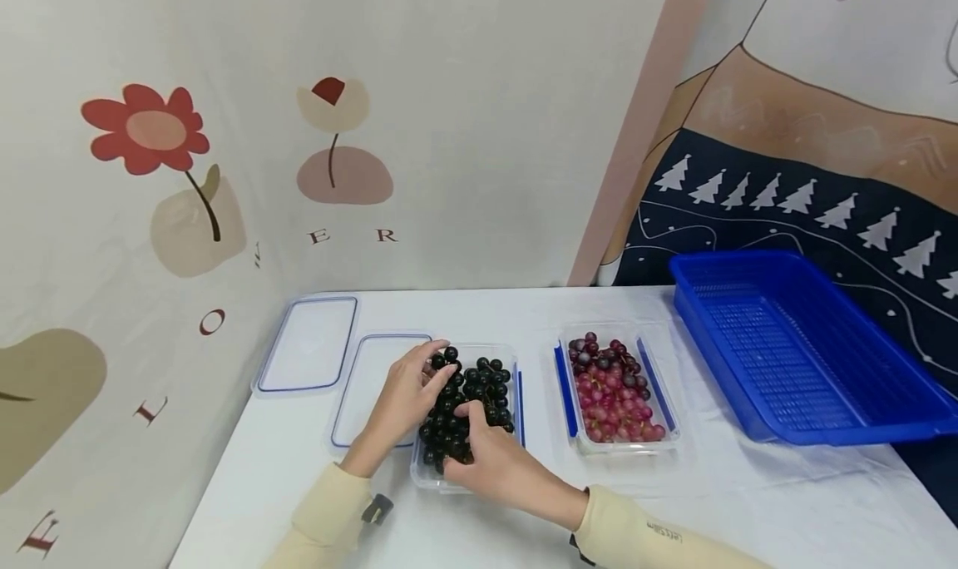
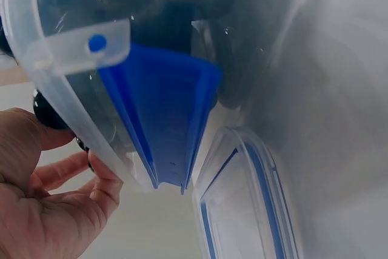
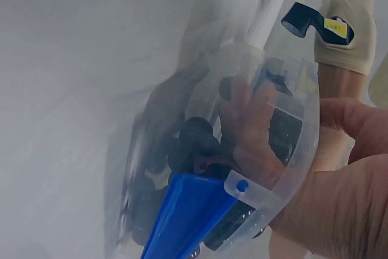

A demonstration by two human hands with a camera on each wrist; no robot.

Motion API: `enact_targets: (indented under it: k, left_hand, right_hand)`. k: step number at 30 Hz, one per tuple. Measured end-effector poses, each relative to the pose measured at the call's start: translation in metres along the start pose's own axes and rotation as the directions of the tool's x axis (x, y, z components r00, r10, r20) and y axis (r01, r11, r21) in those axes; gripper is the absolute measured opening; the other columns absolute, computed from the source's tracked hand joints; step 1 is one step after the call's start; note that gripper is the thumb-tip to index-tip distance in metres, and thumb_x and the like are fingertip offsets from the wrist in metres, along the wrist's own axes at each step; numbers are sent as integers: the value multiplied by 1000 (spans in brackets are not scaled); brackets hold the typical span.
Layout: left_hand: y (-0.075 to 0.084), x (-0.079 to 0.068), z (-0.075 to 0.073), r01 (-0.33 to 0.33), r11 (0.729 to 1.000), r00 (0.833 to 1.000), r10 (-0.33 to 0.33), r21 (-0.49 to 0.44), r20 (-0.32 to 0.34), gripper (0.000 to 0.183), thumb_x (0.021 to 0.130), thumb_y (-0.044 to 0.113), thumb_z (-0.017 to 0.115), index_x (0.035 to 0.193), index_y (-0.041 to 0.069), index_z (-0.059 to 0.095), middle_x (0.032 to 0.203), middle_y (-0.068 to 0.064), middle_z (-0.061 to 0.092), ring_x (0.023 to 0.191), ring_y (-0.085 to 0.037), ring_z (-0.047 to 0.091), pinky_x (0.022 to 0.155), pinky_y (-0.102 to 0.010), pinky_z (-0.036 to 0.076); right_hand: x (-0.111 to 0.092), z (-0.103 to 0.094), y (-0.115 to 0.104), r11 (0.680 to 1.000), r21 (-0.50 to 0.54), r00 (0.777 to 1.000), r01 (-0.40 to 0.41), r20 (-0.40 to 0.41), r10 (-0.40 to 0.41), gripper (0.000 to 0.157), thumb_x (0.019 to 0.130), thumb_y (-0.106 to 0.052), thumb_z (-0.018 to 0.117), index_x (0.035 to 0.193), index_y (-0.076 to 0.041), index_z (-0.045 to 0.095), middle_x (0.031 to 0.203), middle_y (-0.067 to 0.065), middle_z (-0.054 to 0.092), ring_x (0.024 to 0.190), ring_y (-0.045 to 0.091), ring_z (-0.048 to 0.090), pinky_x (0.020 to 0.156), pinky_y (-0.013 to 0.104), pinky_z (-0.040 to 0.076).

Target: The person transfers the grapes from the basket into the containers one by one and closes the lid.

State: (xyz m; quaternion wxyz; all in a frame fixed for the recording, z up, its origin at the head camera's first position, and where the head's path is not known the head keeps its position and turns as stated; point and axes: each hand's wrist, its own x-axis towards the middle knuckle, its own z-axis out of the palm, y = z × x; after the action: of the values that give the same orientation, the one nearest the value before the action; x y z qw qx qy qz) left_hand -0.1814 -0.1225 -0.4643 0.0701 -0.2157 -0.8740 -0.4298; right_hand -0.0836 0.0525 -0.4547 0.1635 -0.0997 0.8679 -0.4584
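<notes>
I have the left hand at the far left of a clear box, thumb and fingertips pinching black grapes at the rim. The right hand reaches over the near right edge, its fingers down inside the wall and curled round the near grapes; how firmly, I cannot tell. The grapes lie in the box, piled most thickly along its left half. A blue flap hangs open along the box's right side.

Just left of the box, a clear lid takes up the table there, so I see little side room; a second lid lies farther left and farther back, by the table's left edge. To the right I see a bare strip of white table, then another clear box with its blue flaps open, holding red grapes, darker ones at the far end. A narrower gap separates it from a blue basket, which reaches past the table's right edge. The widest open room lies at the near right, beyond the right sleeve.
</notes>
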Motion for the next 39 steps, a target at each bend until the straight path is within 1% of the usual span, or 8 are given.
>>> enact_targets:
  k: [7, 14, 18, 21, 25, 28, 34, 39]
  left_hand:
    - [-3, -1, 6, -78, 990, 996, 81, 115, -23, 32, 104, 7, 75, 133, -5, 72, 116, -15, 68, 89, -23, 63, 78, -41, 57]
    - [-4, -4, 5, -112, 964, 992, 121, 242, -22, 32, 103, 0, 72, 134, -1, 74, 110, -13, 70, 102, -30, 60, 91, -49, 56]
    - [-5, -4, 5, -117, 950, 992, 124, 288, -4, 22, 102, -1, 73, 123, 0, 79, 114, -13, 68, 105, -31, 58, 92, -47, 56]
    - [-6, -1, 6, -115, 943, 993, 119, 313, 8, 20, 102, 0, 73, 121, -1, 80, 110, -13, 63, 103, -31, 56, 89, -45, 54]
    - [-6, 1, 8, -78, 939, 996, 85, 334, -6, 28, 102, 5, 76, 129, -3, 76, 103, -11, 54, 98, -30, 50, 79, -42, 53]
    - [-8, 2, 8, -27, 941, 999, 35, 337, -18, 39, 103, 11, 77, 138, -4, 69, 102, -13, 53, 97, -31, 51, 74, -43, 54]
    - [-12, 4, 9, 38, 945, 999, -36, 324, -13, 48, 107, 18, 74, 146, -7, 60, 119, -28, 64, 113, -45, 62, 89, -56, 58]
    - [-15, 3, 10, 79, 951, 996, -85, 299, 6, 51, 108, 21, 72, 150, -5, 58, 126, -31, 65, 121, -49, 62, 99, -61, 55]
  right_hand:
    - [-7, -10, 2, 956, -247, 987, 158, 33, -155, 57, 101, -11, 71, 153, -5, 49, 55, -9, 47, 42, 2, 34, 41, 19, 32]
    - [-9, -4, 11, 685, -671, 888, 285, -84, -451, 39, 94, -3, 79, 133, -3, 73, 88, 1, 69, 54, 3, 45, 45, 17, 37]
    - [-5, -2, 17, 513, -810, 843, 285, -43, -536, 40, 92, -11, 82, 132, -5, 77, 64, -6, 56, 45, 2, 32, 40, 18, 29]
    - [-3, -3, 17, 433, -854, 844, 288, 13, -536, 45, 93, -16, 82, 136, -5, 76, 52, -10, 45, 43, 3, 28, 38, 21, 29]
    - [-5, -6, 16, 491, -807, 847, 328, 22, -531, 46, 94, -15, 80, 137, -2, 73, 67, -6, 60, 46, 2, 32, 40, 19, 30]
    - [-8, -5, 20, 541, -737, 796, 406, -5, -605, 36, 97, -15, 78, 132, -5, 75, 91, -2, 67, 60, 3, 44, 47, 13, 35]
    - [-10, 2, 33, 379, -737, 635, 559, 88, -767, 15, 105, -24, 72, 114, -15, 81, 115, -1, 72, 99, 13, 62, 85, 23, 52]
    - [-12, 3, 46, 363, -717, 619, 596, 121, -776, 20, 111, -25, 63, 101, -19, 80, 103, -7, 74, 96, 12, 62, 87, 26, 51]
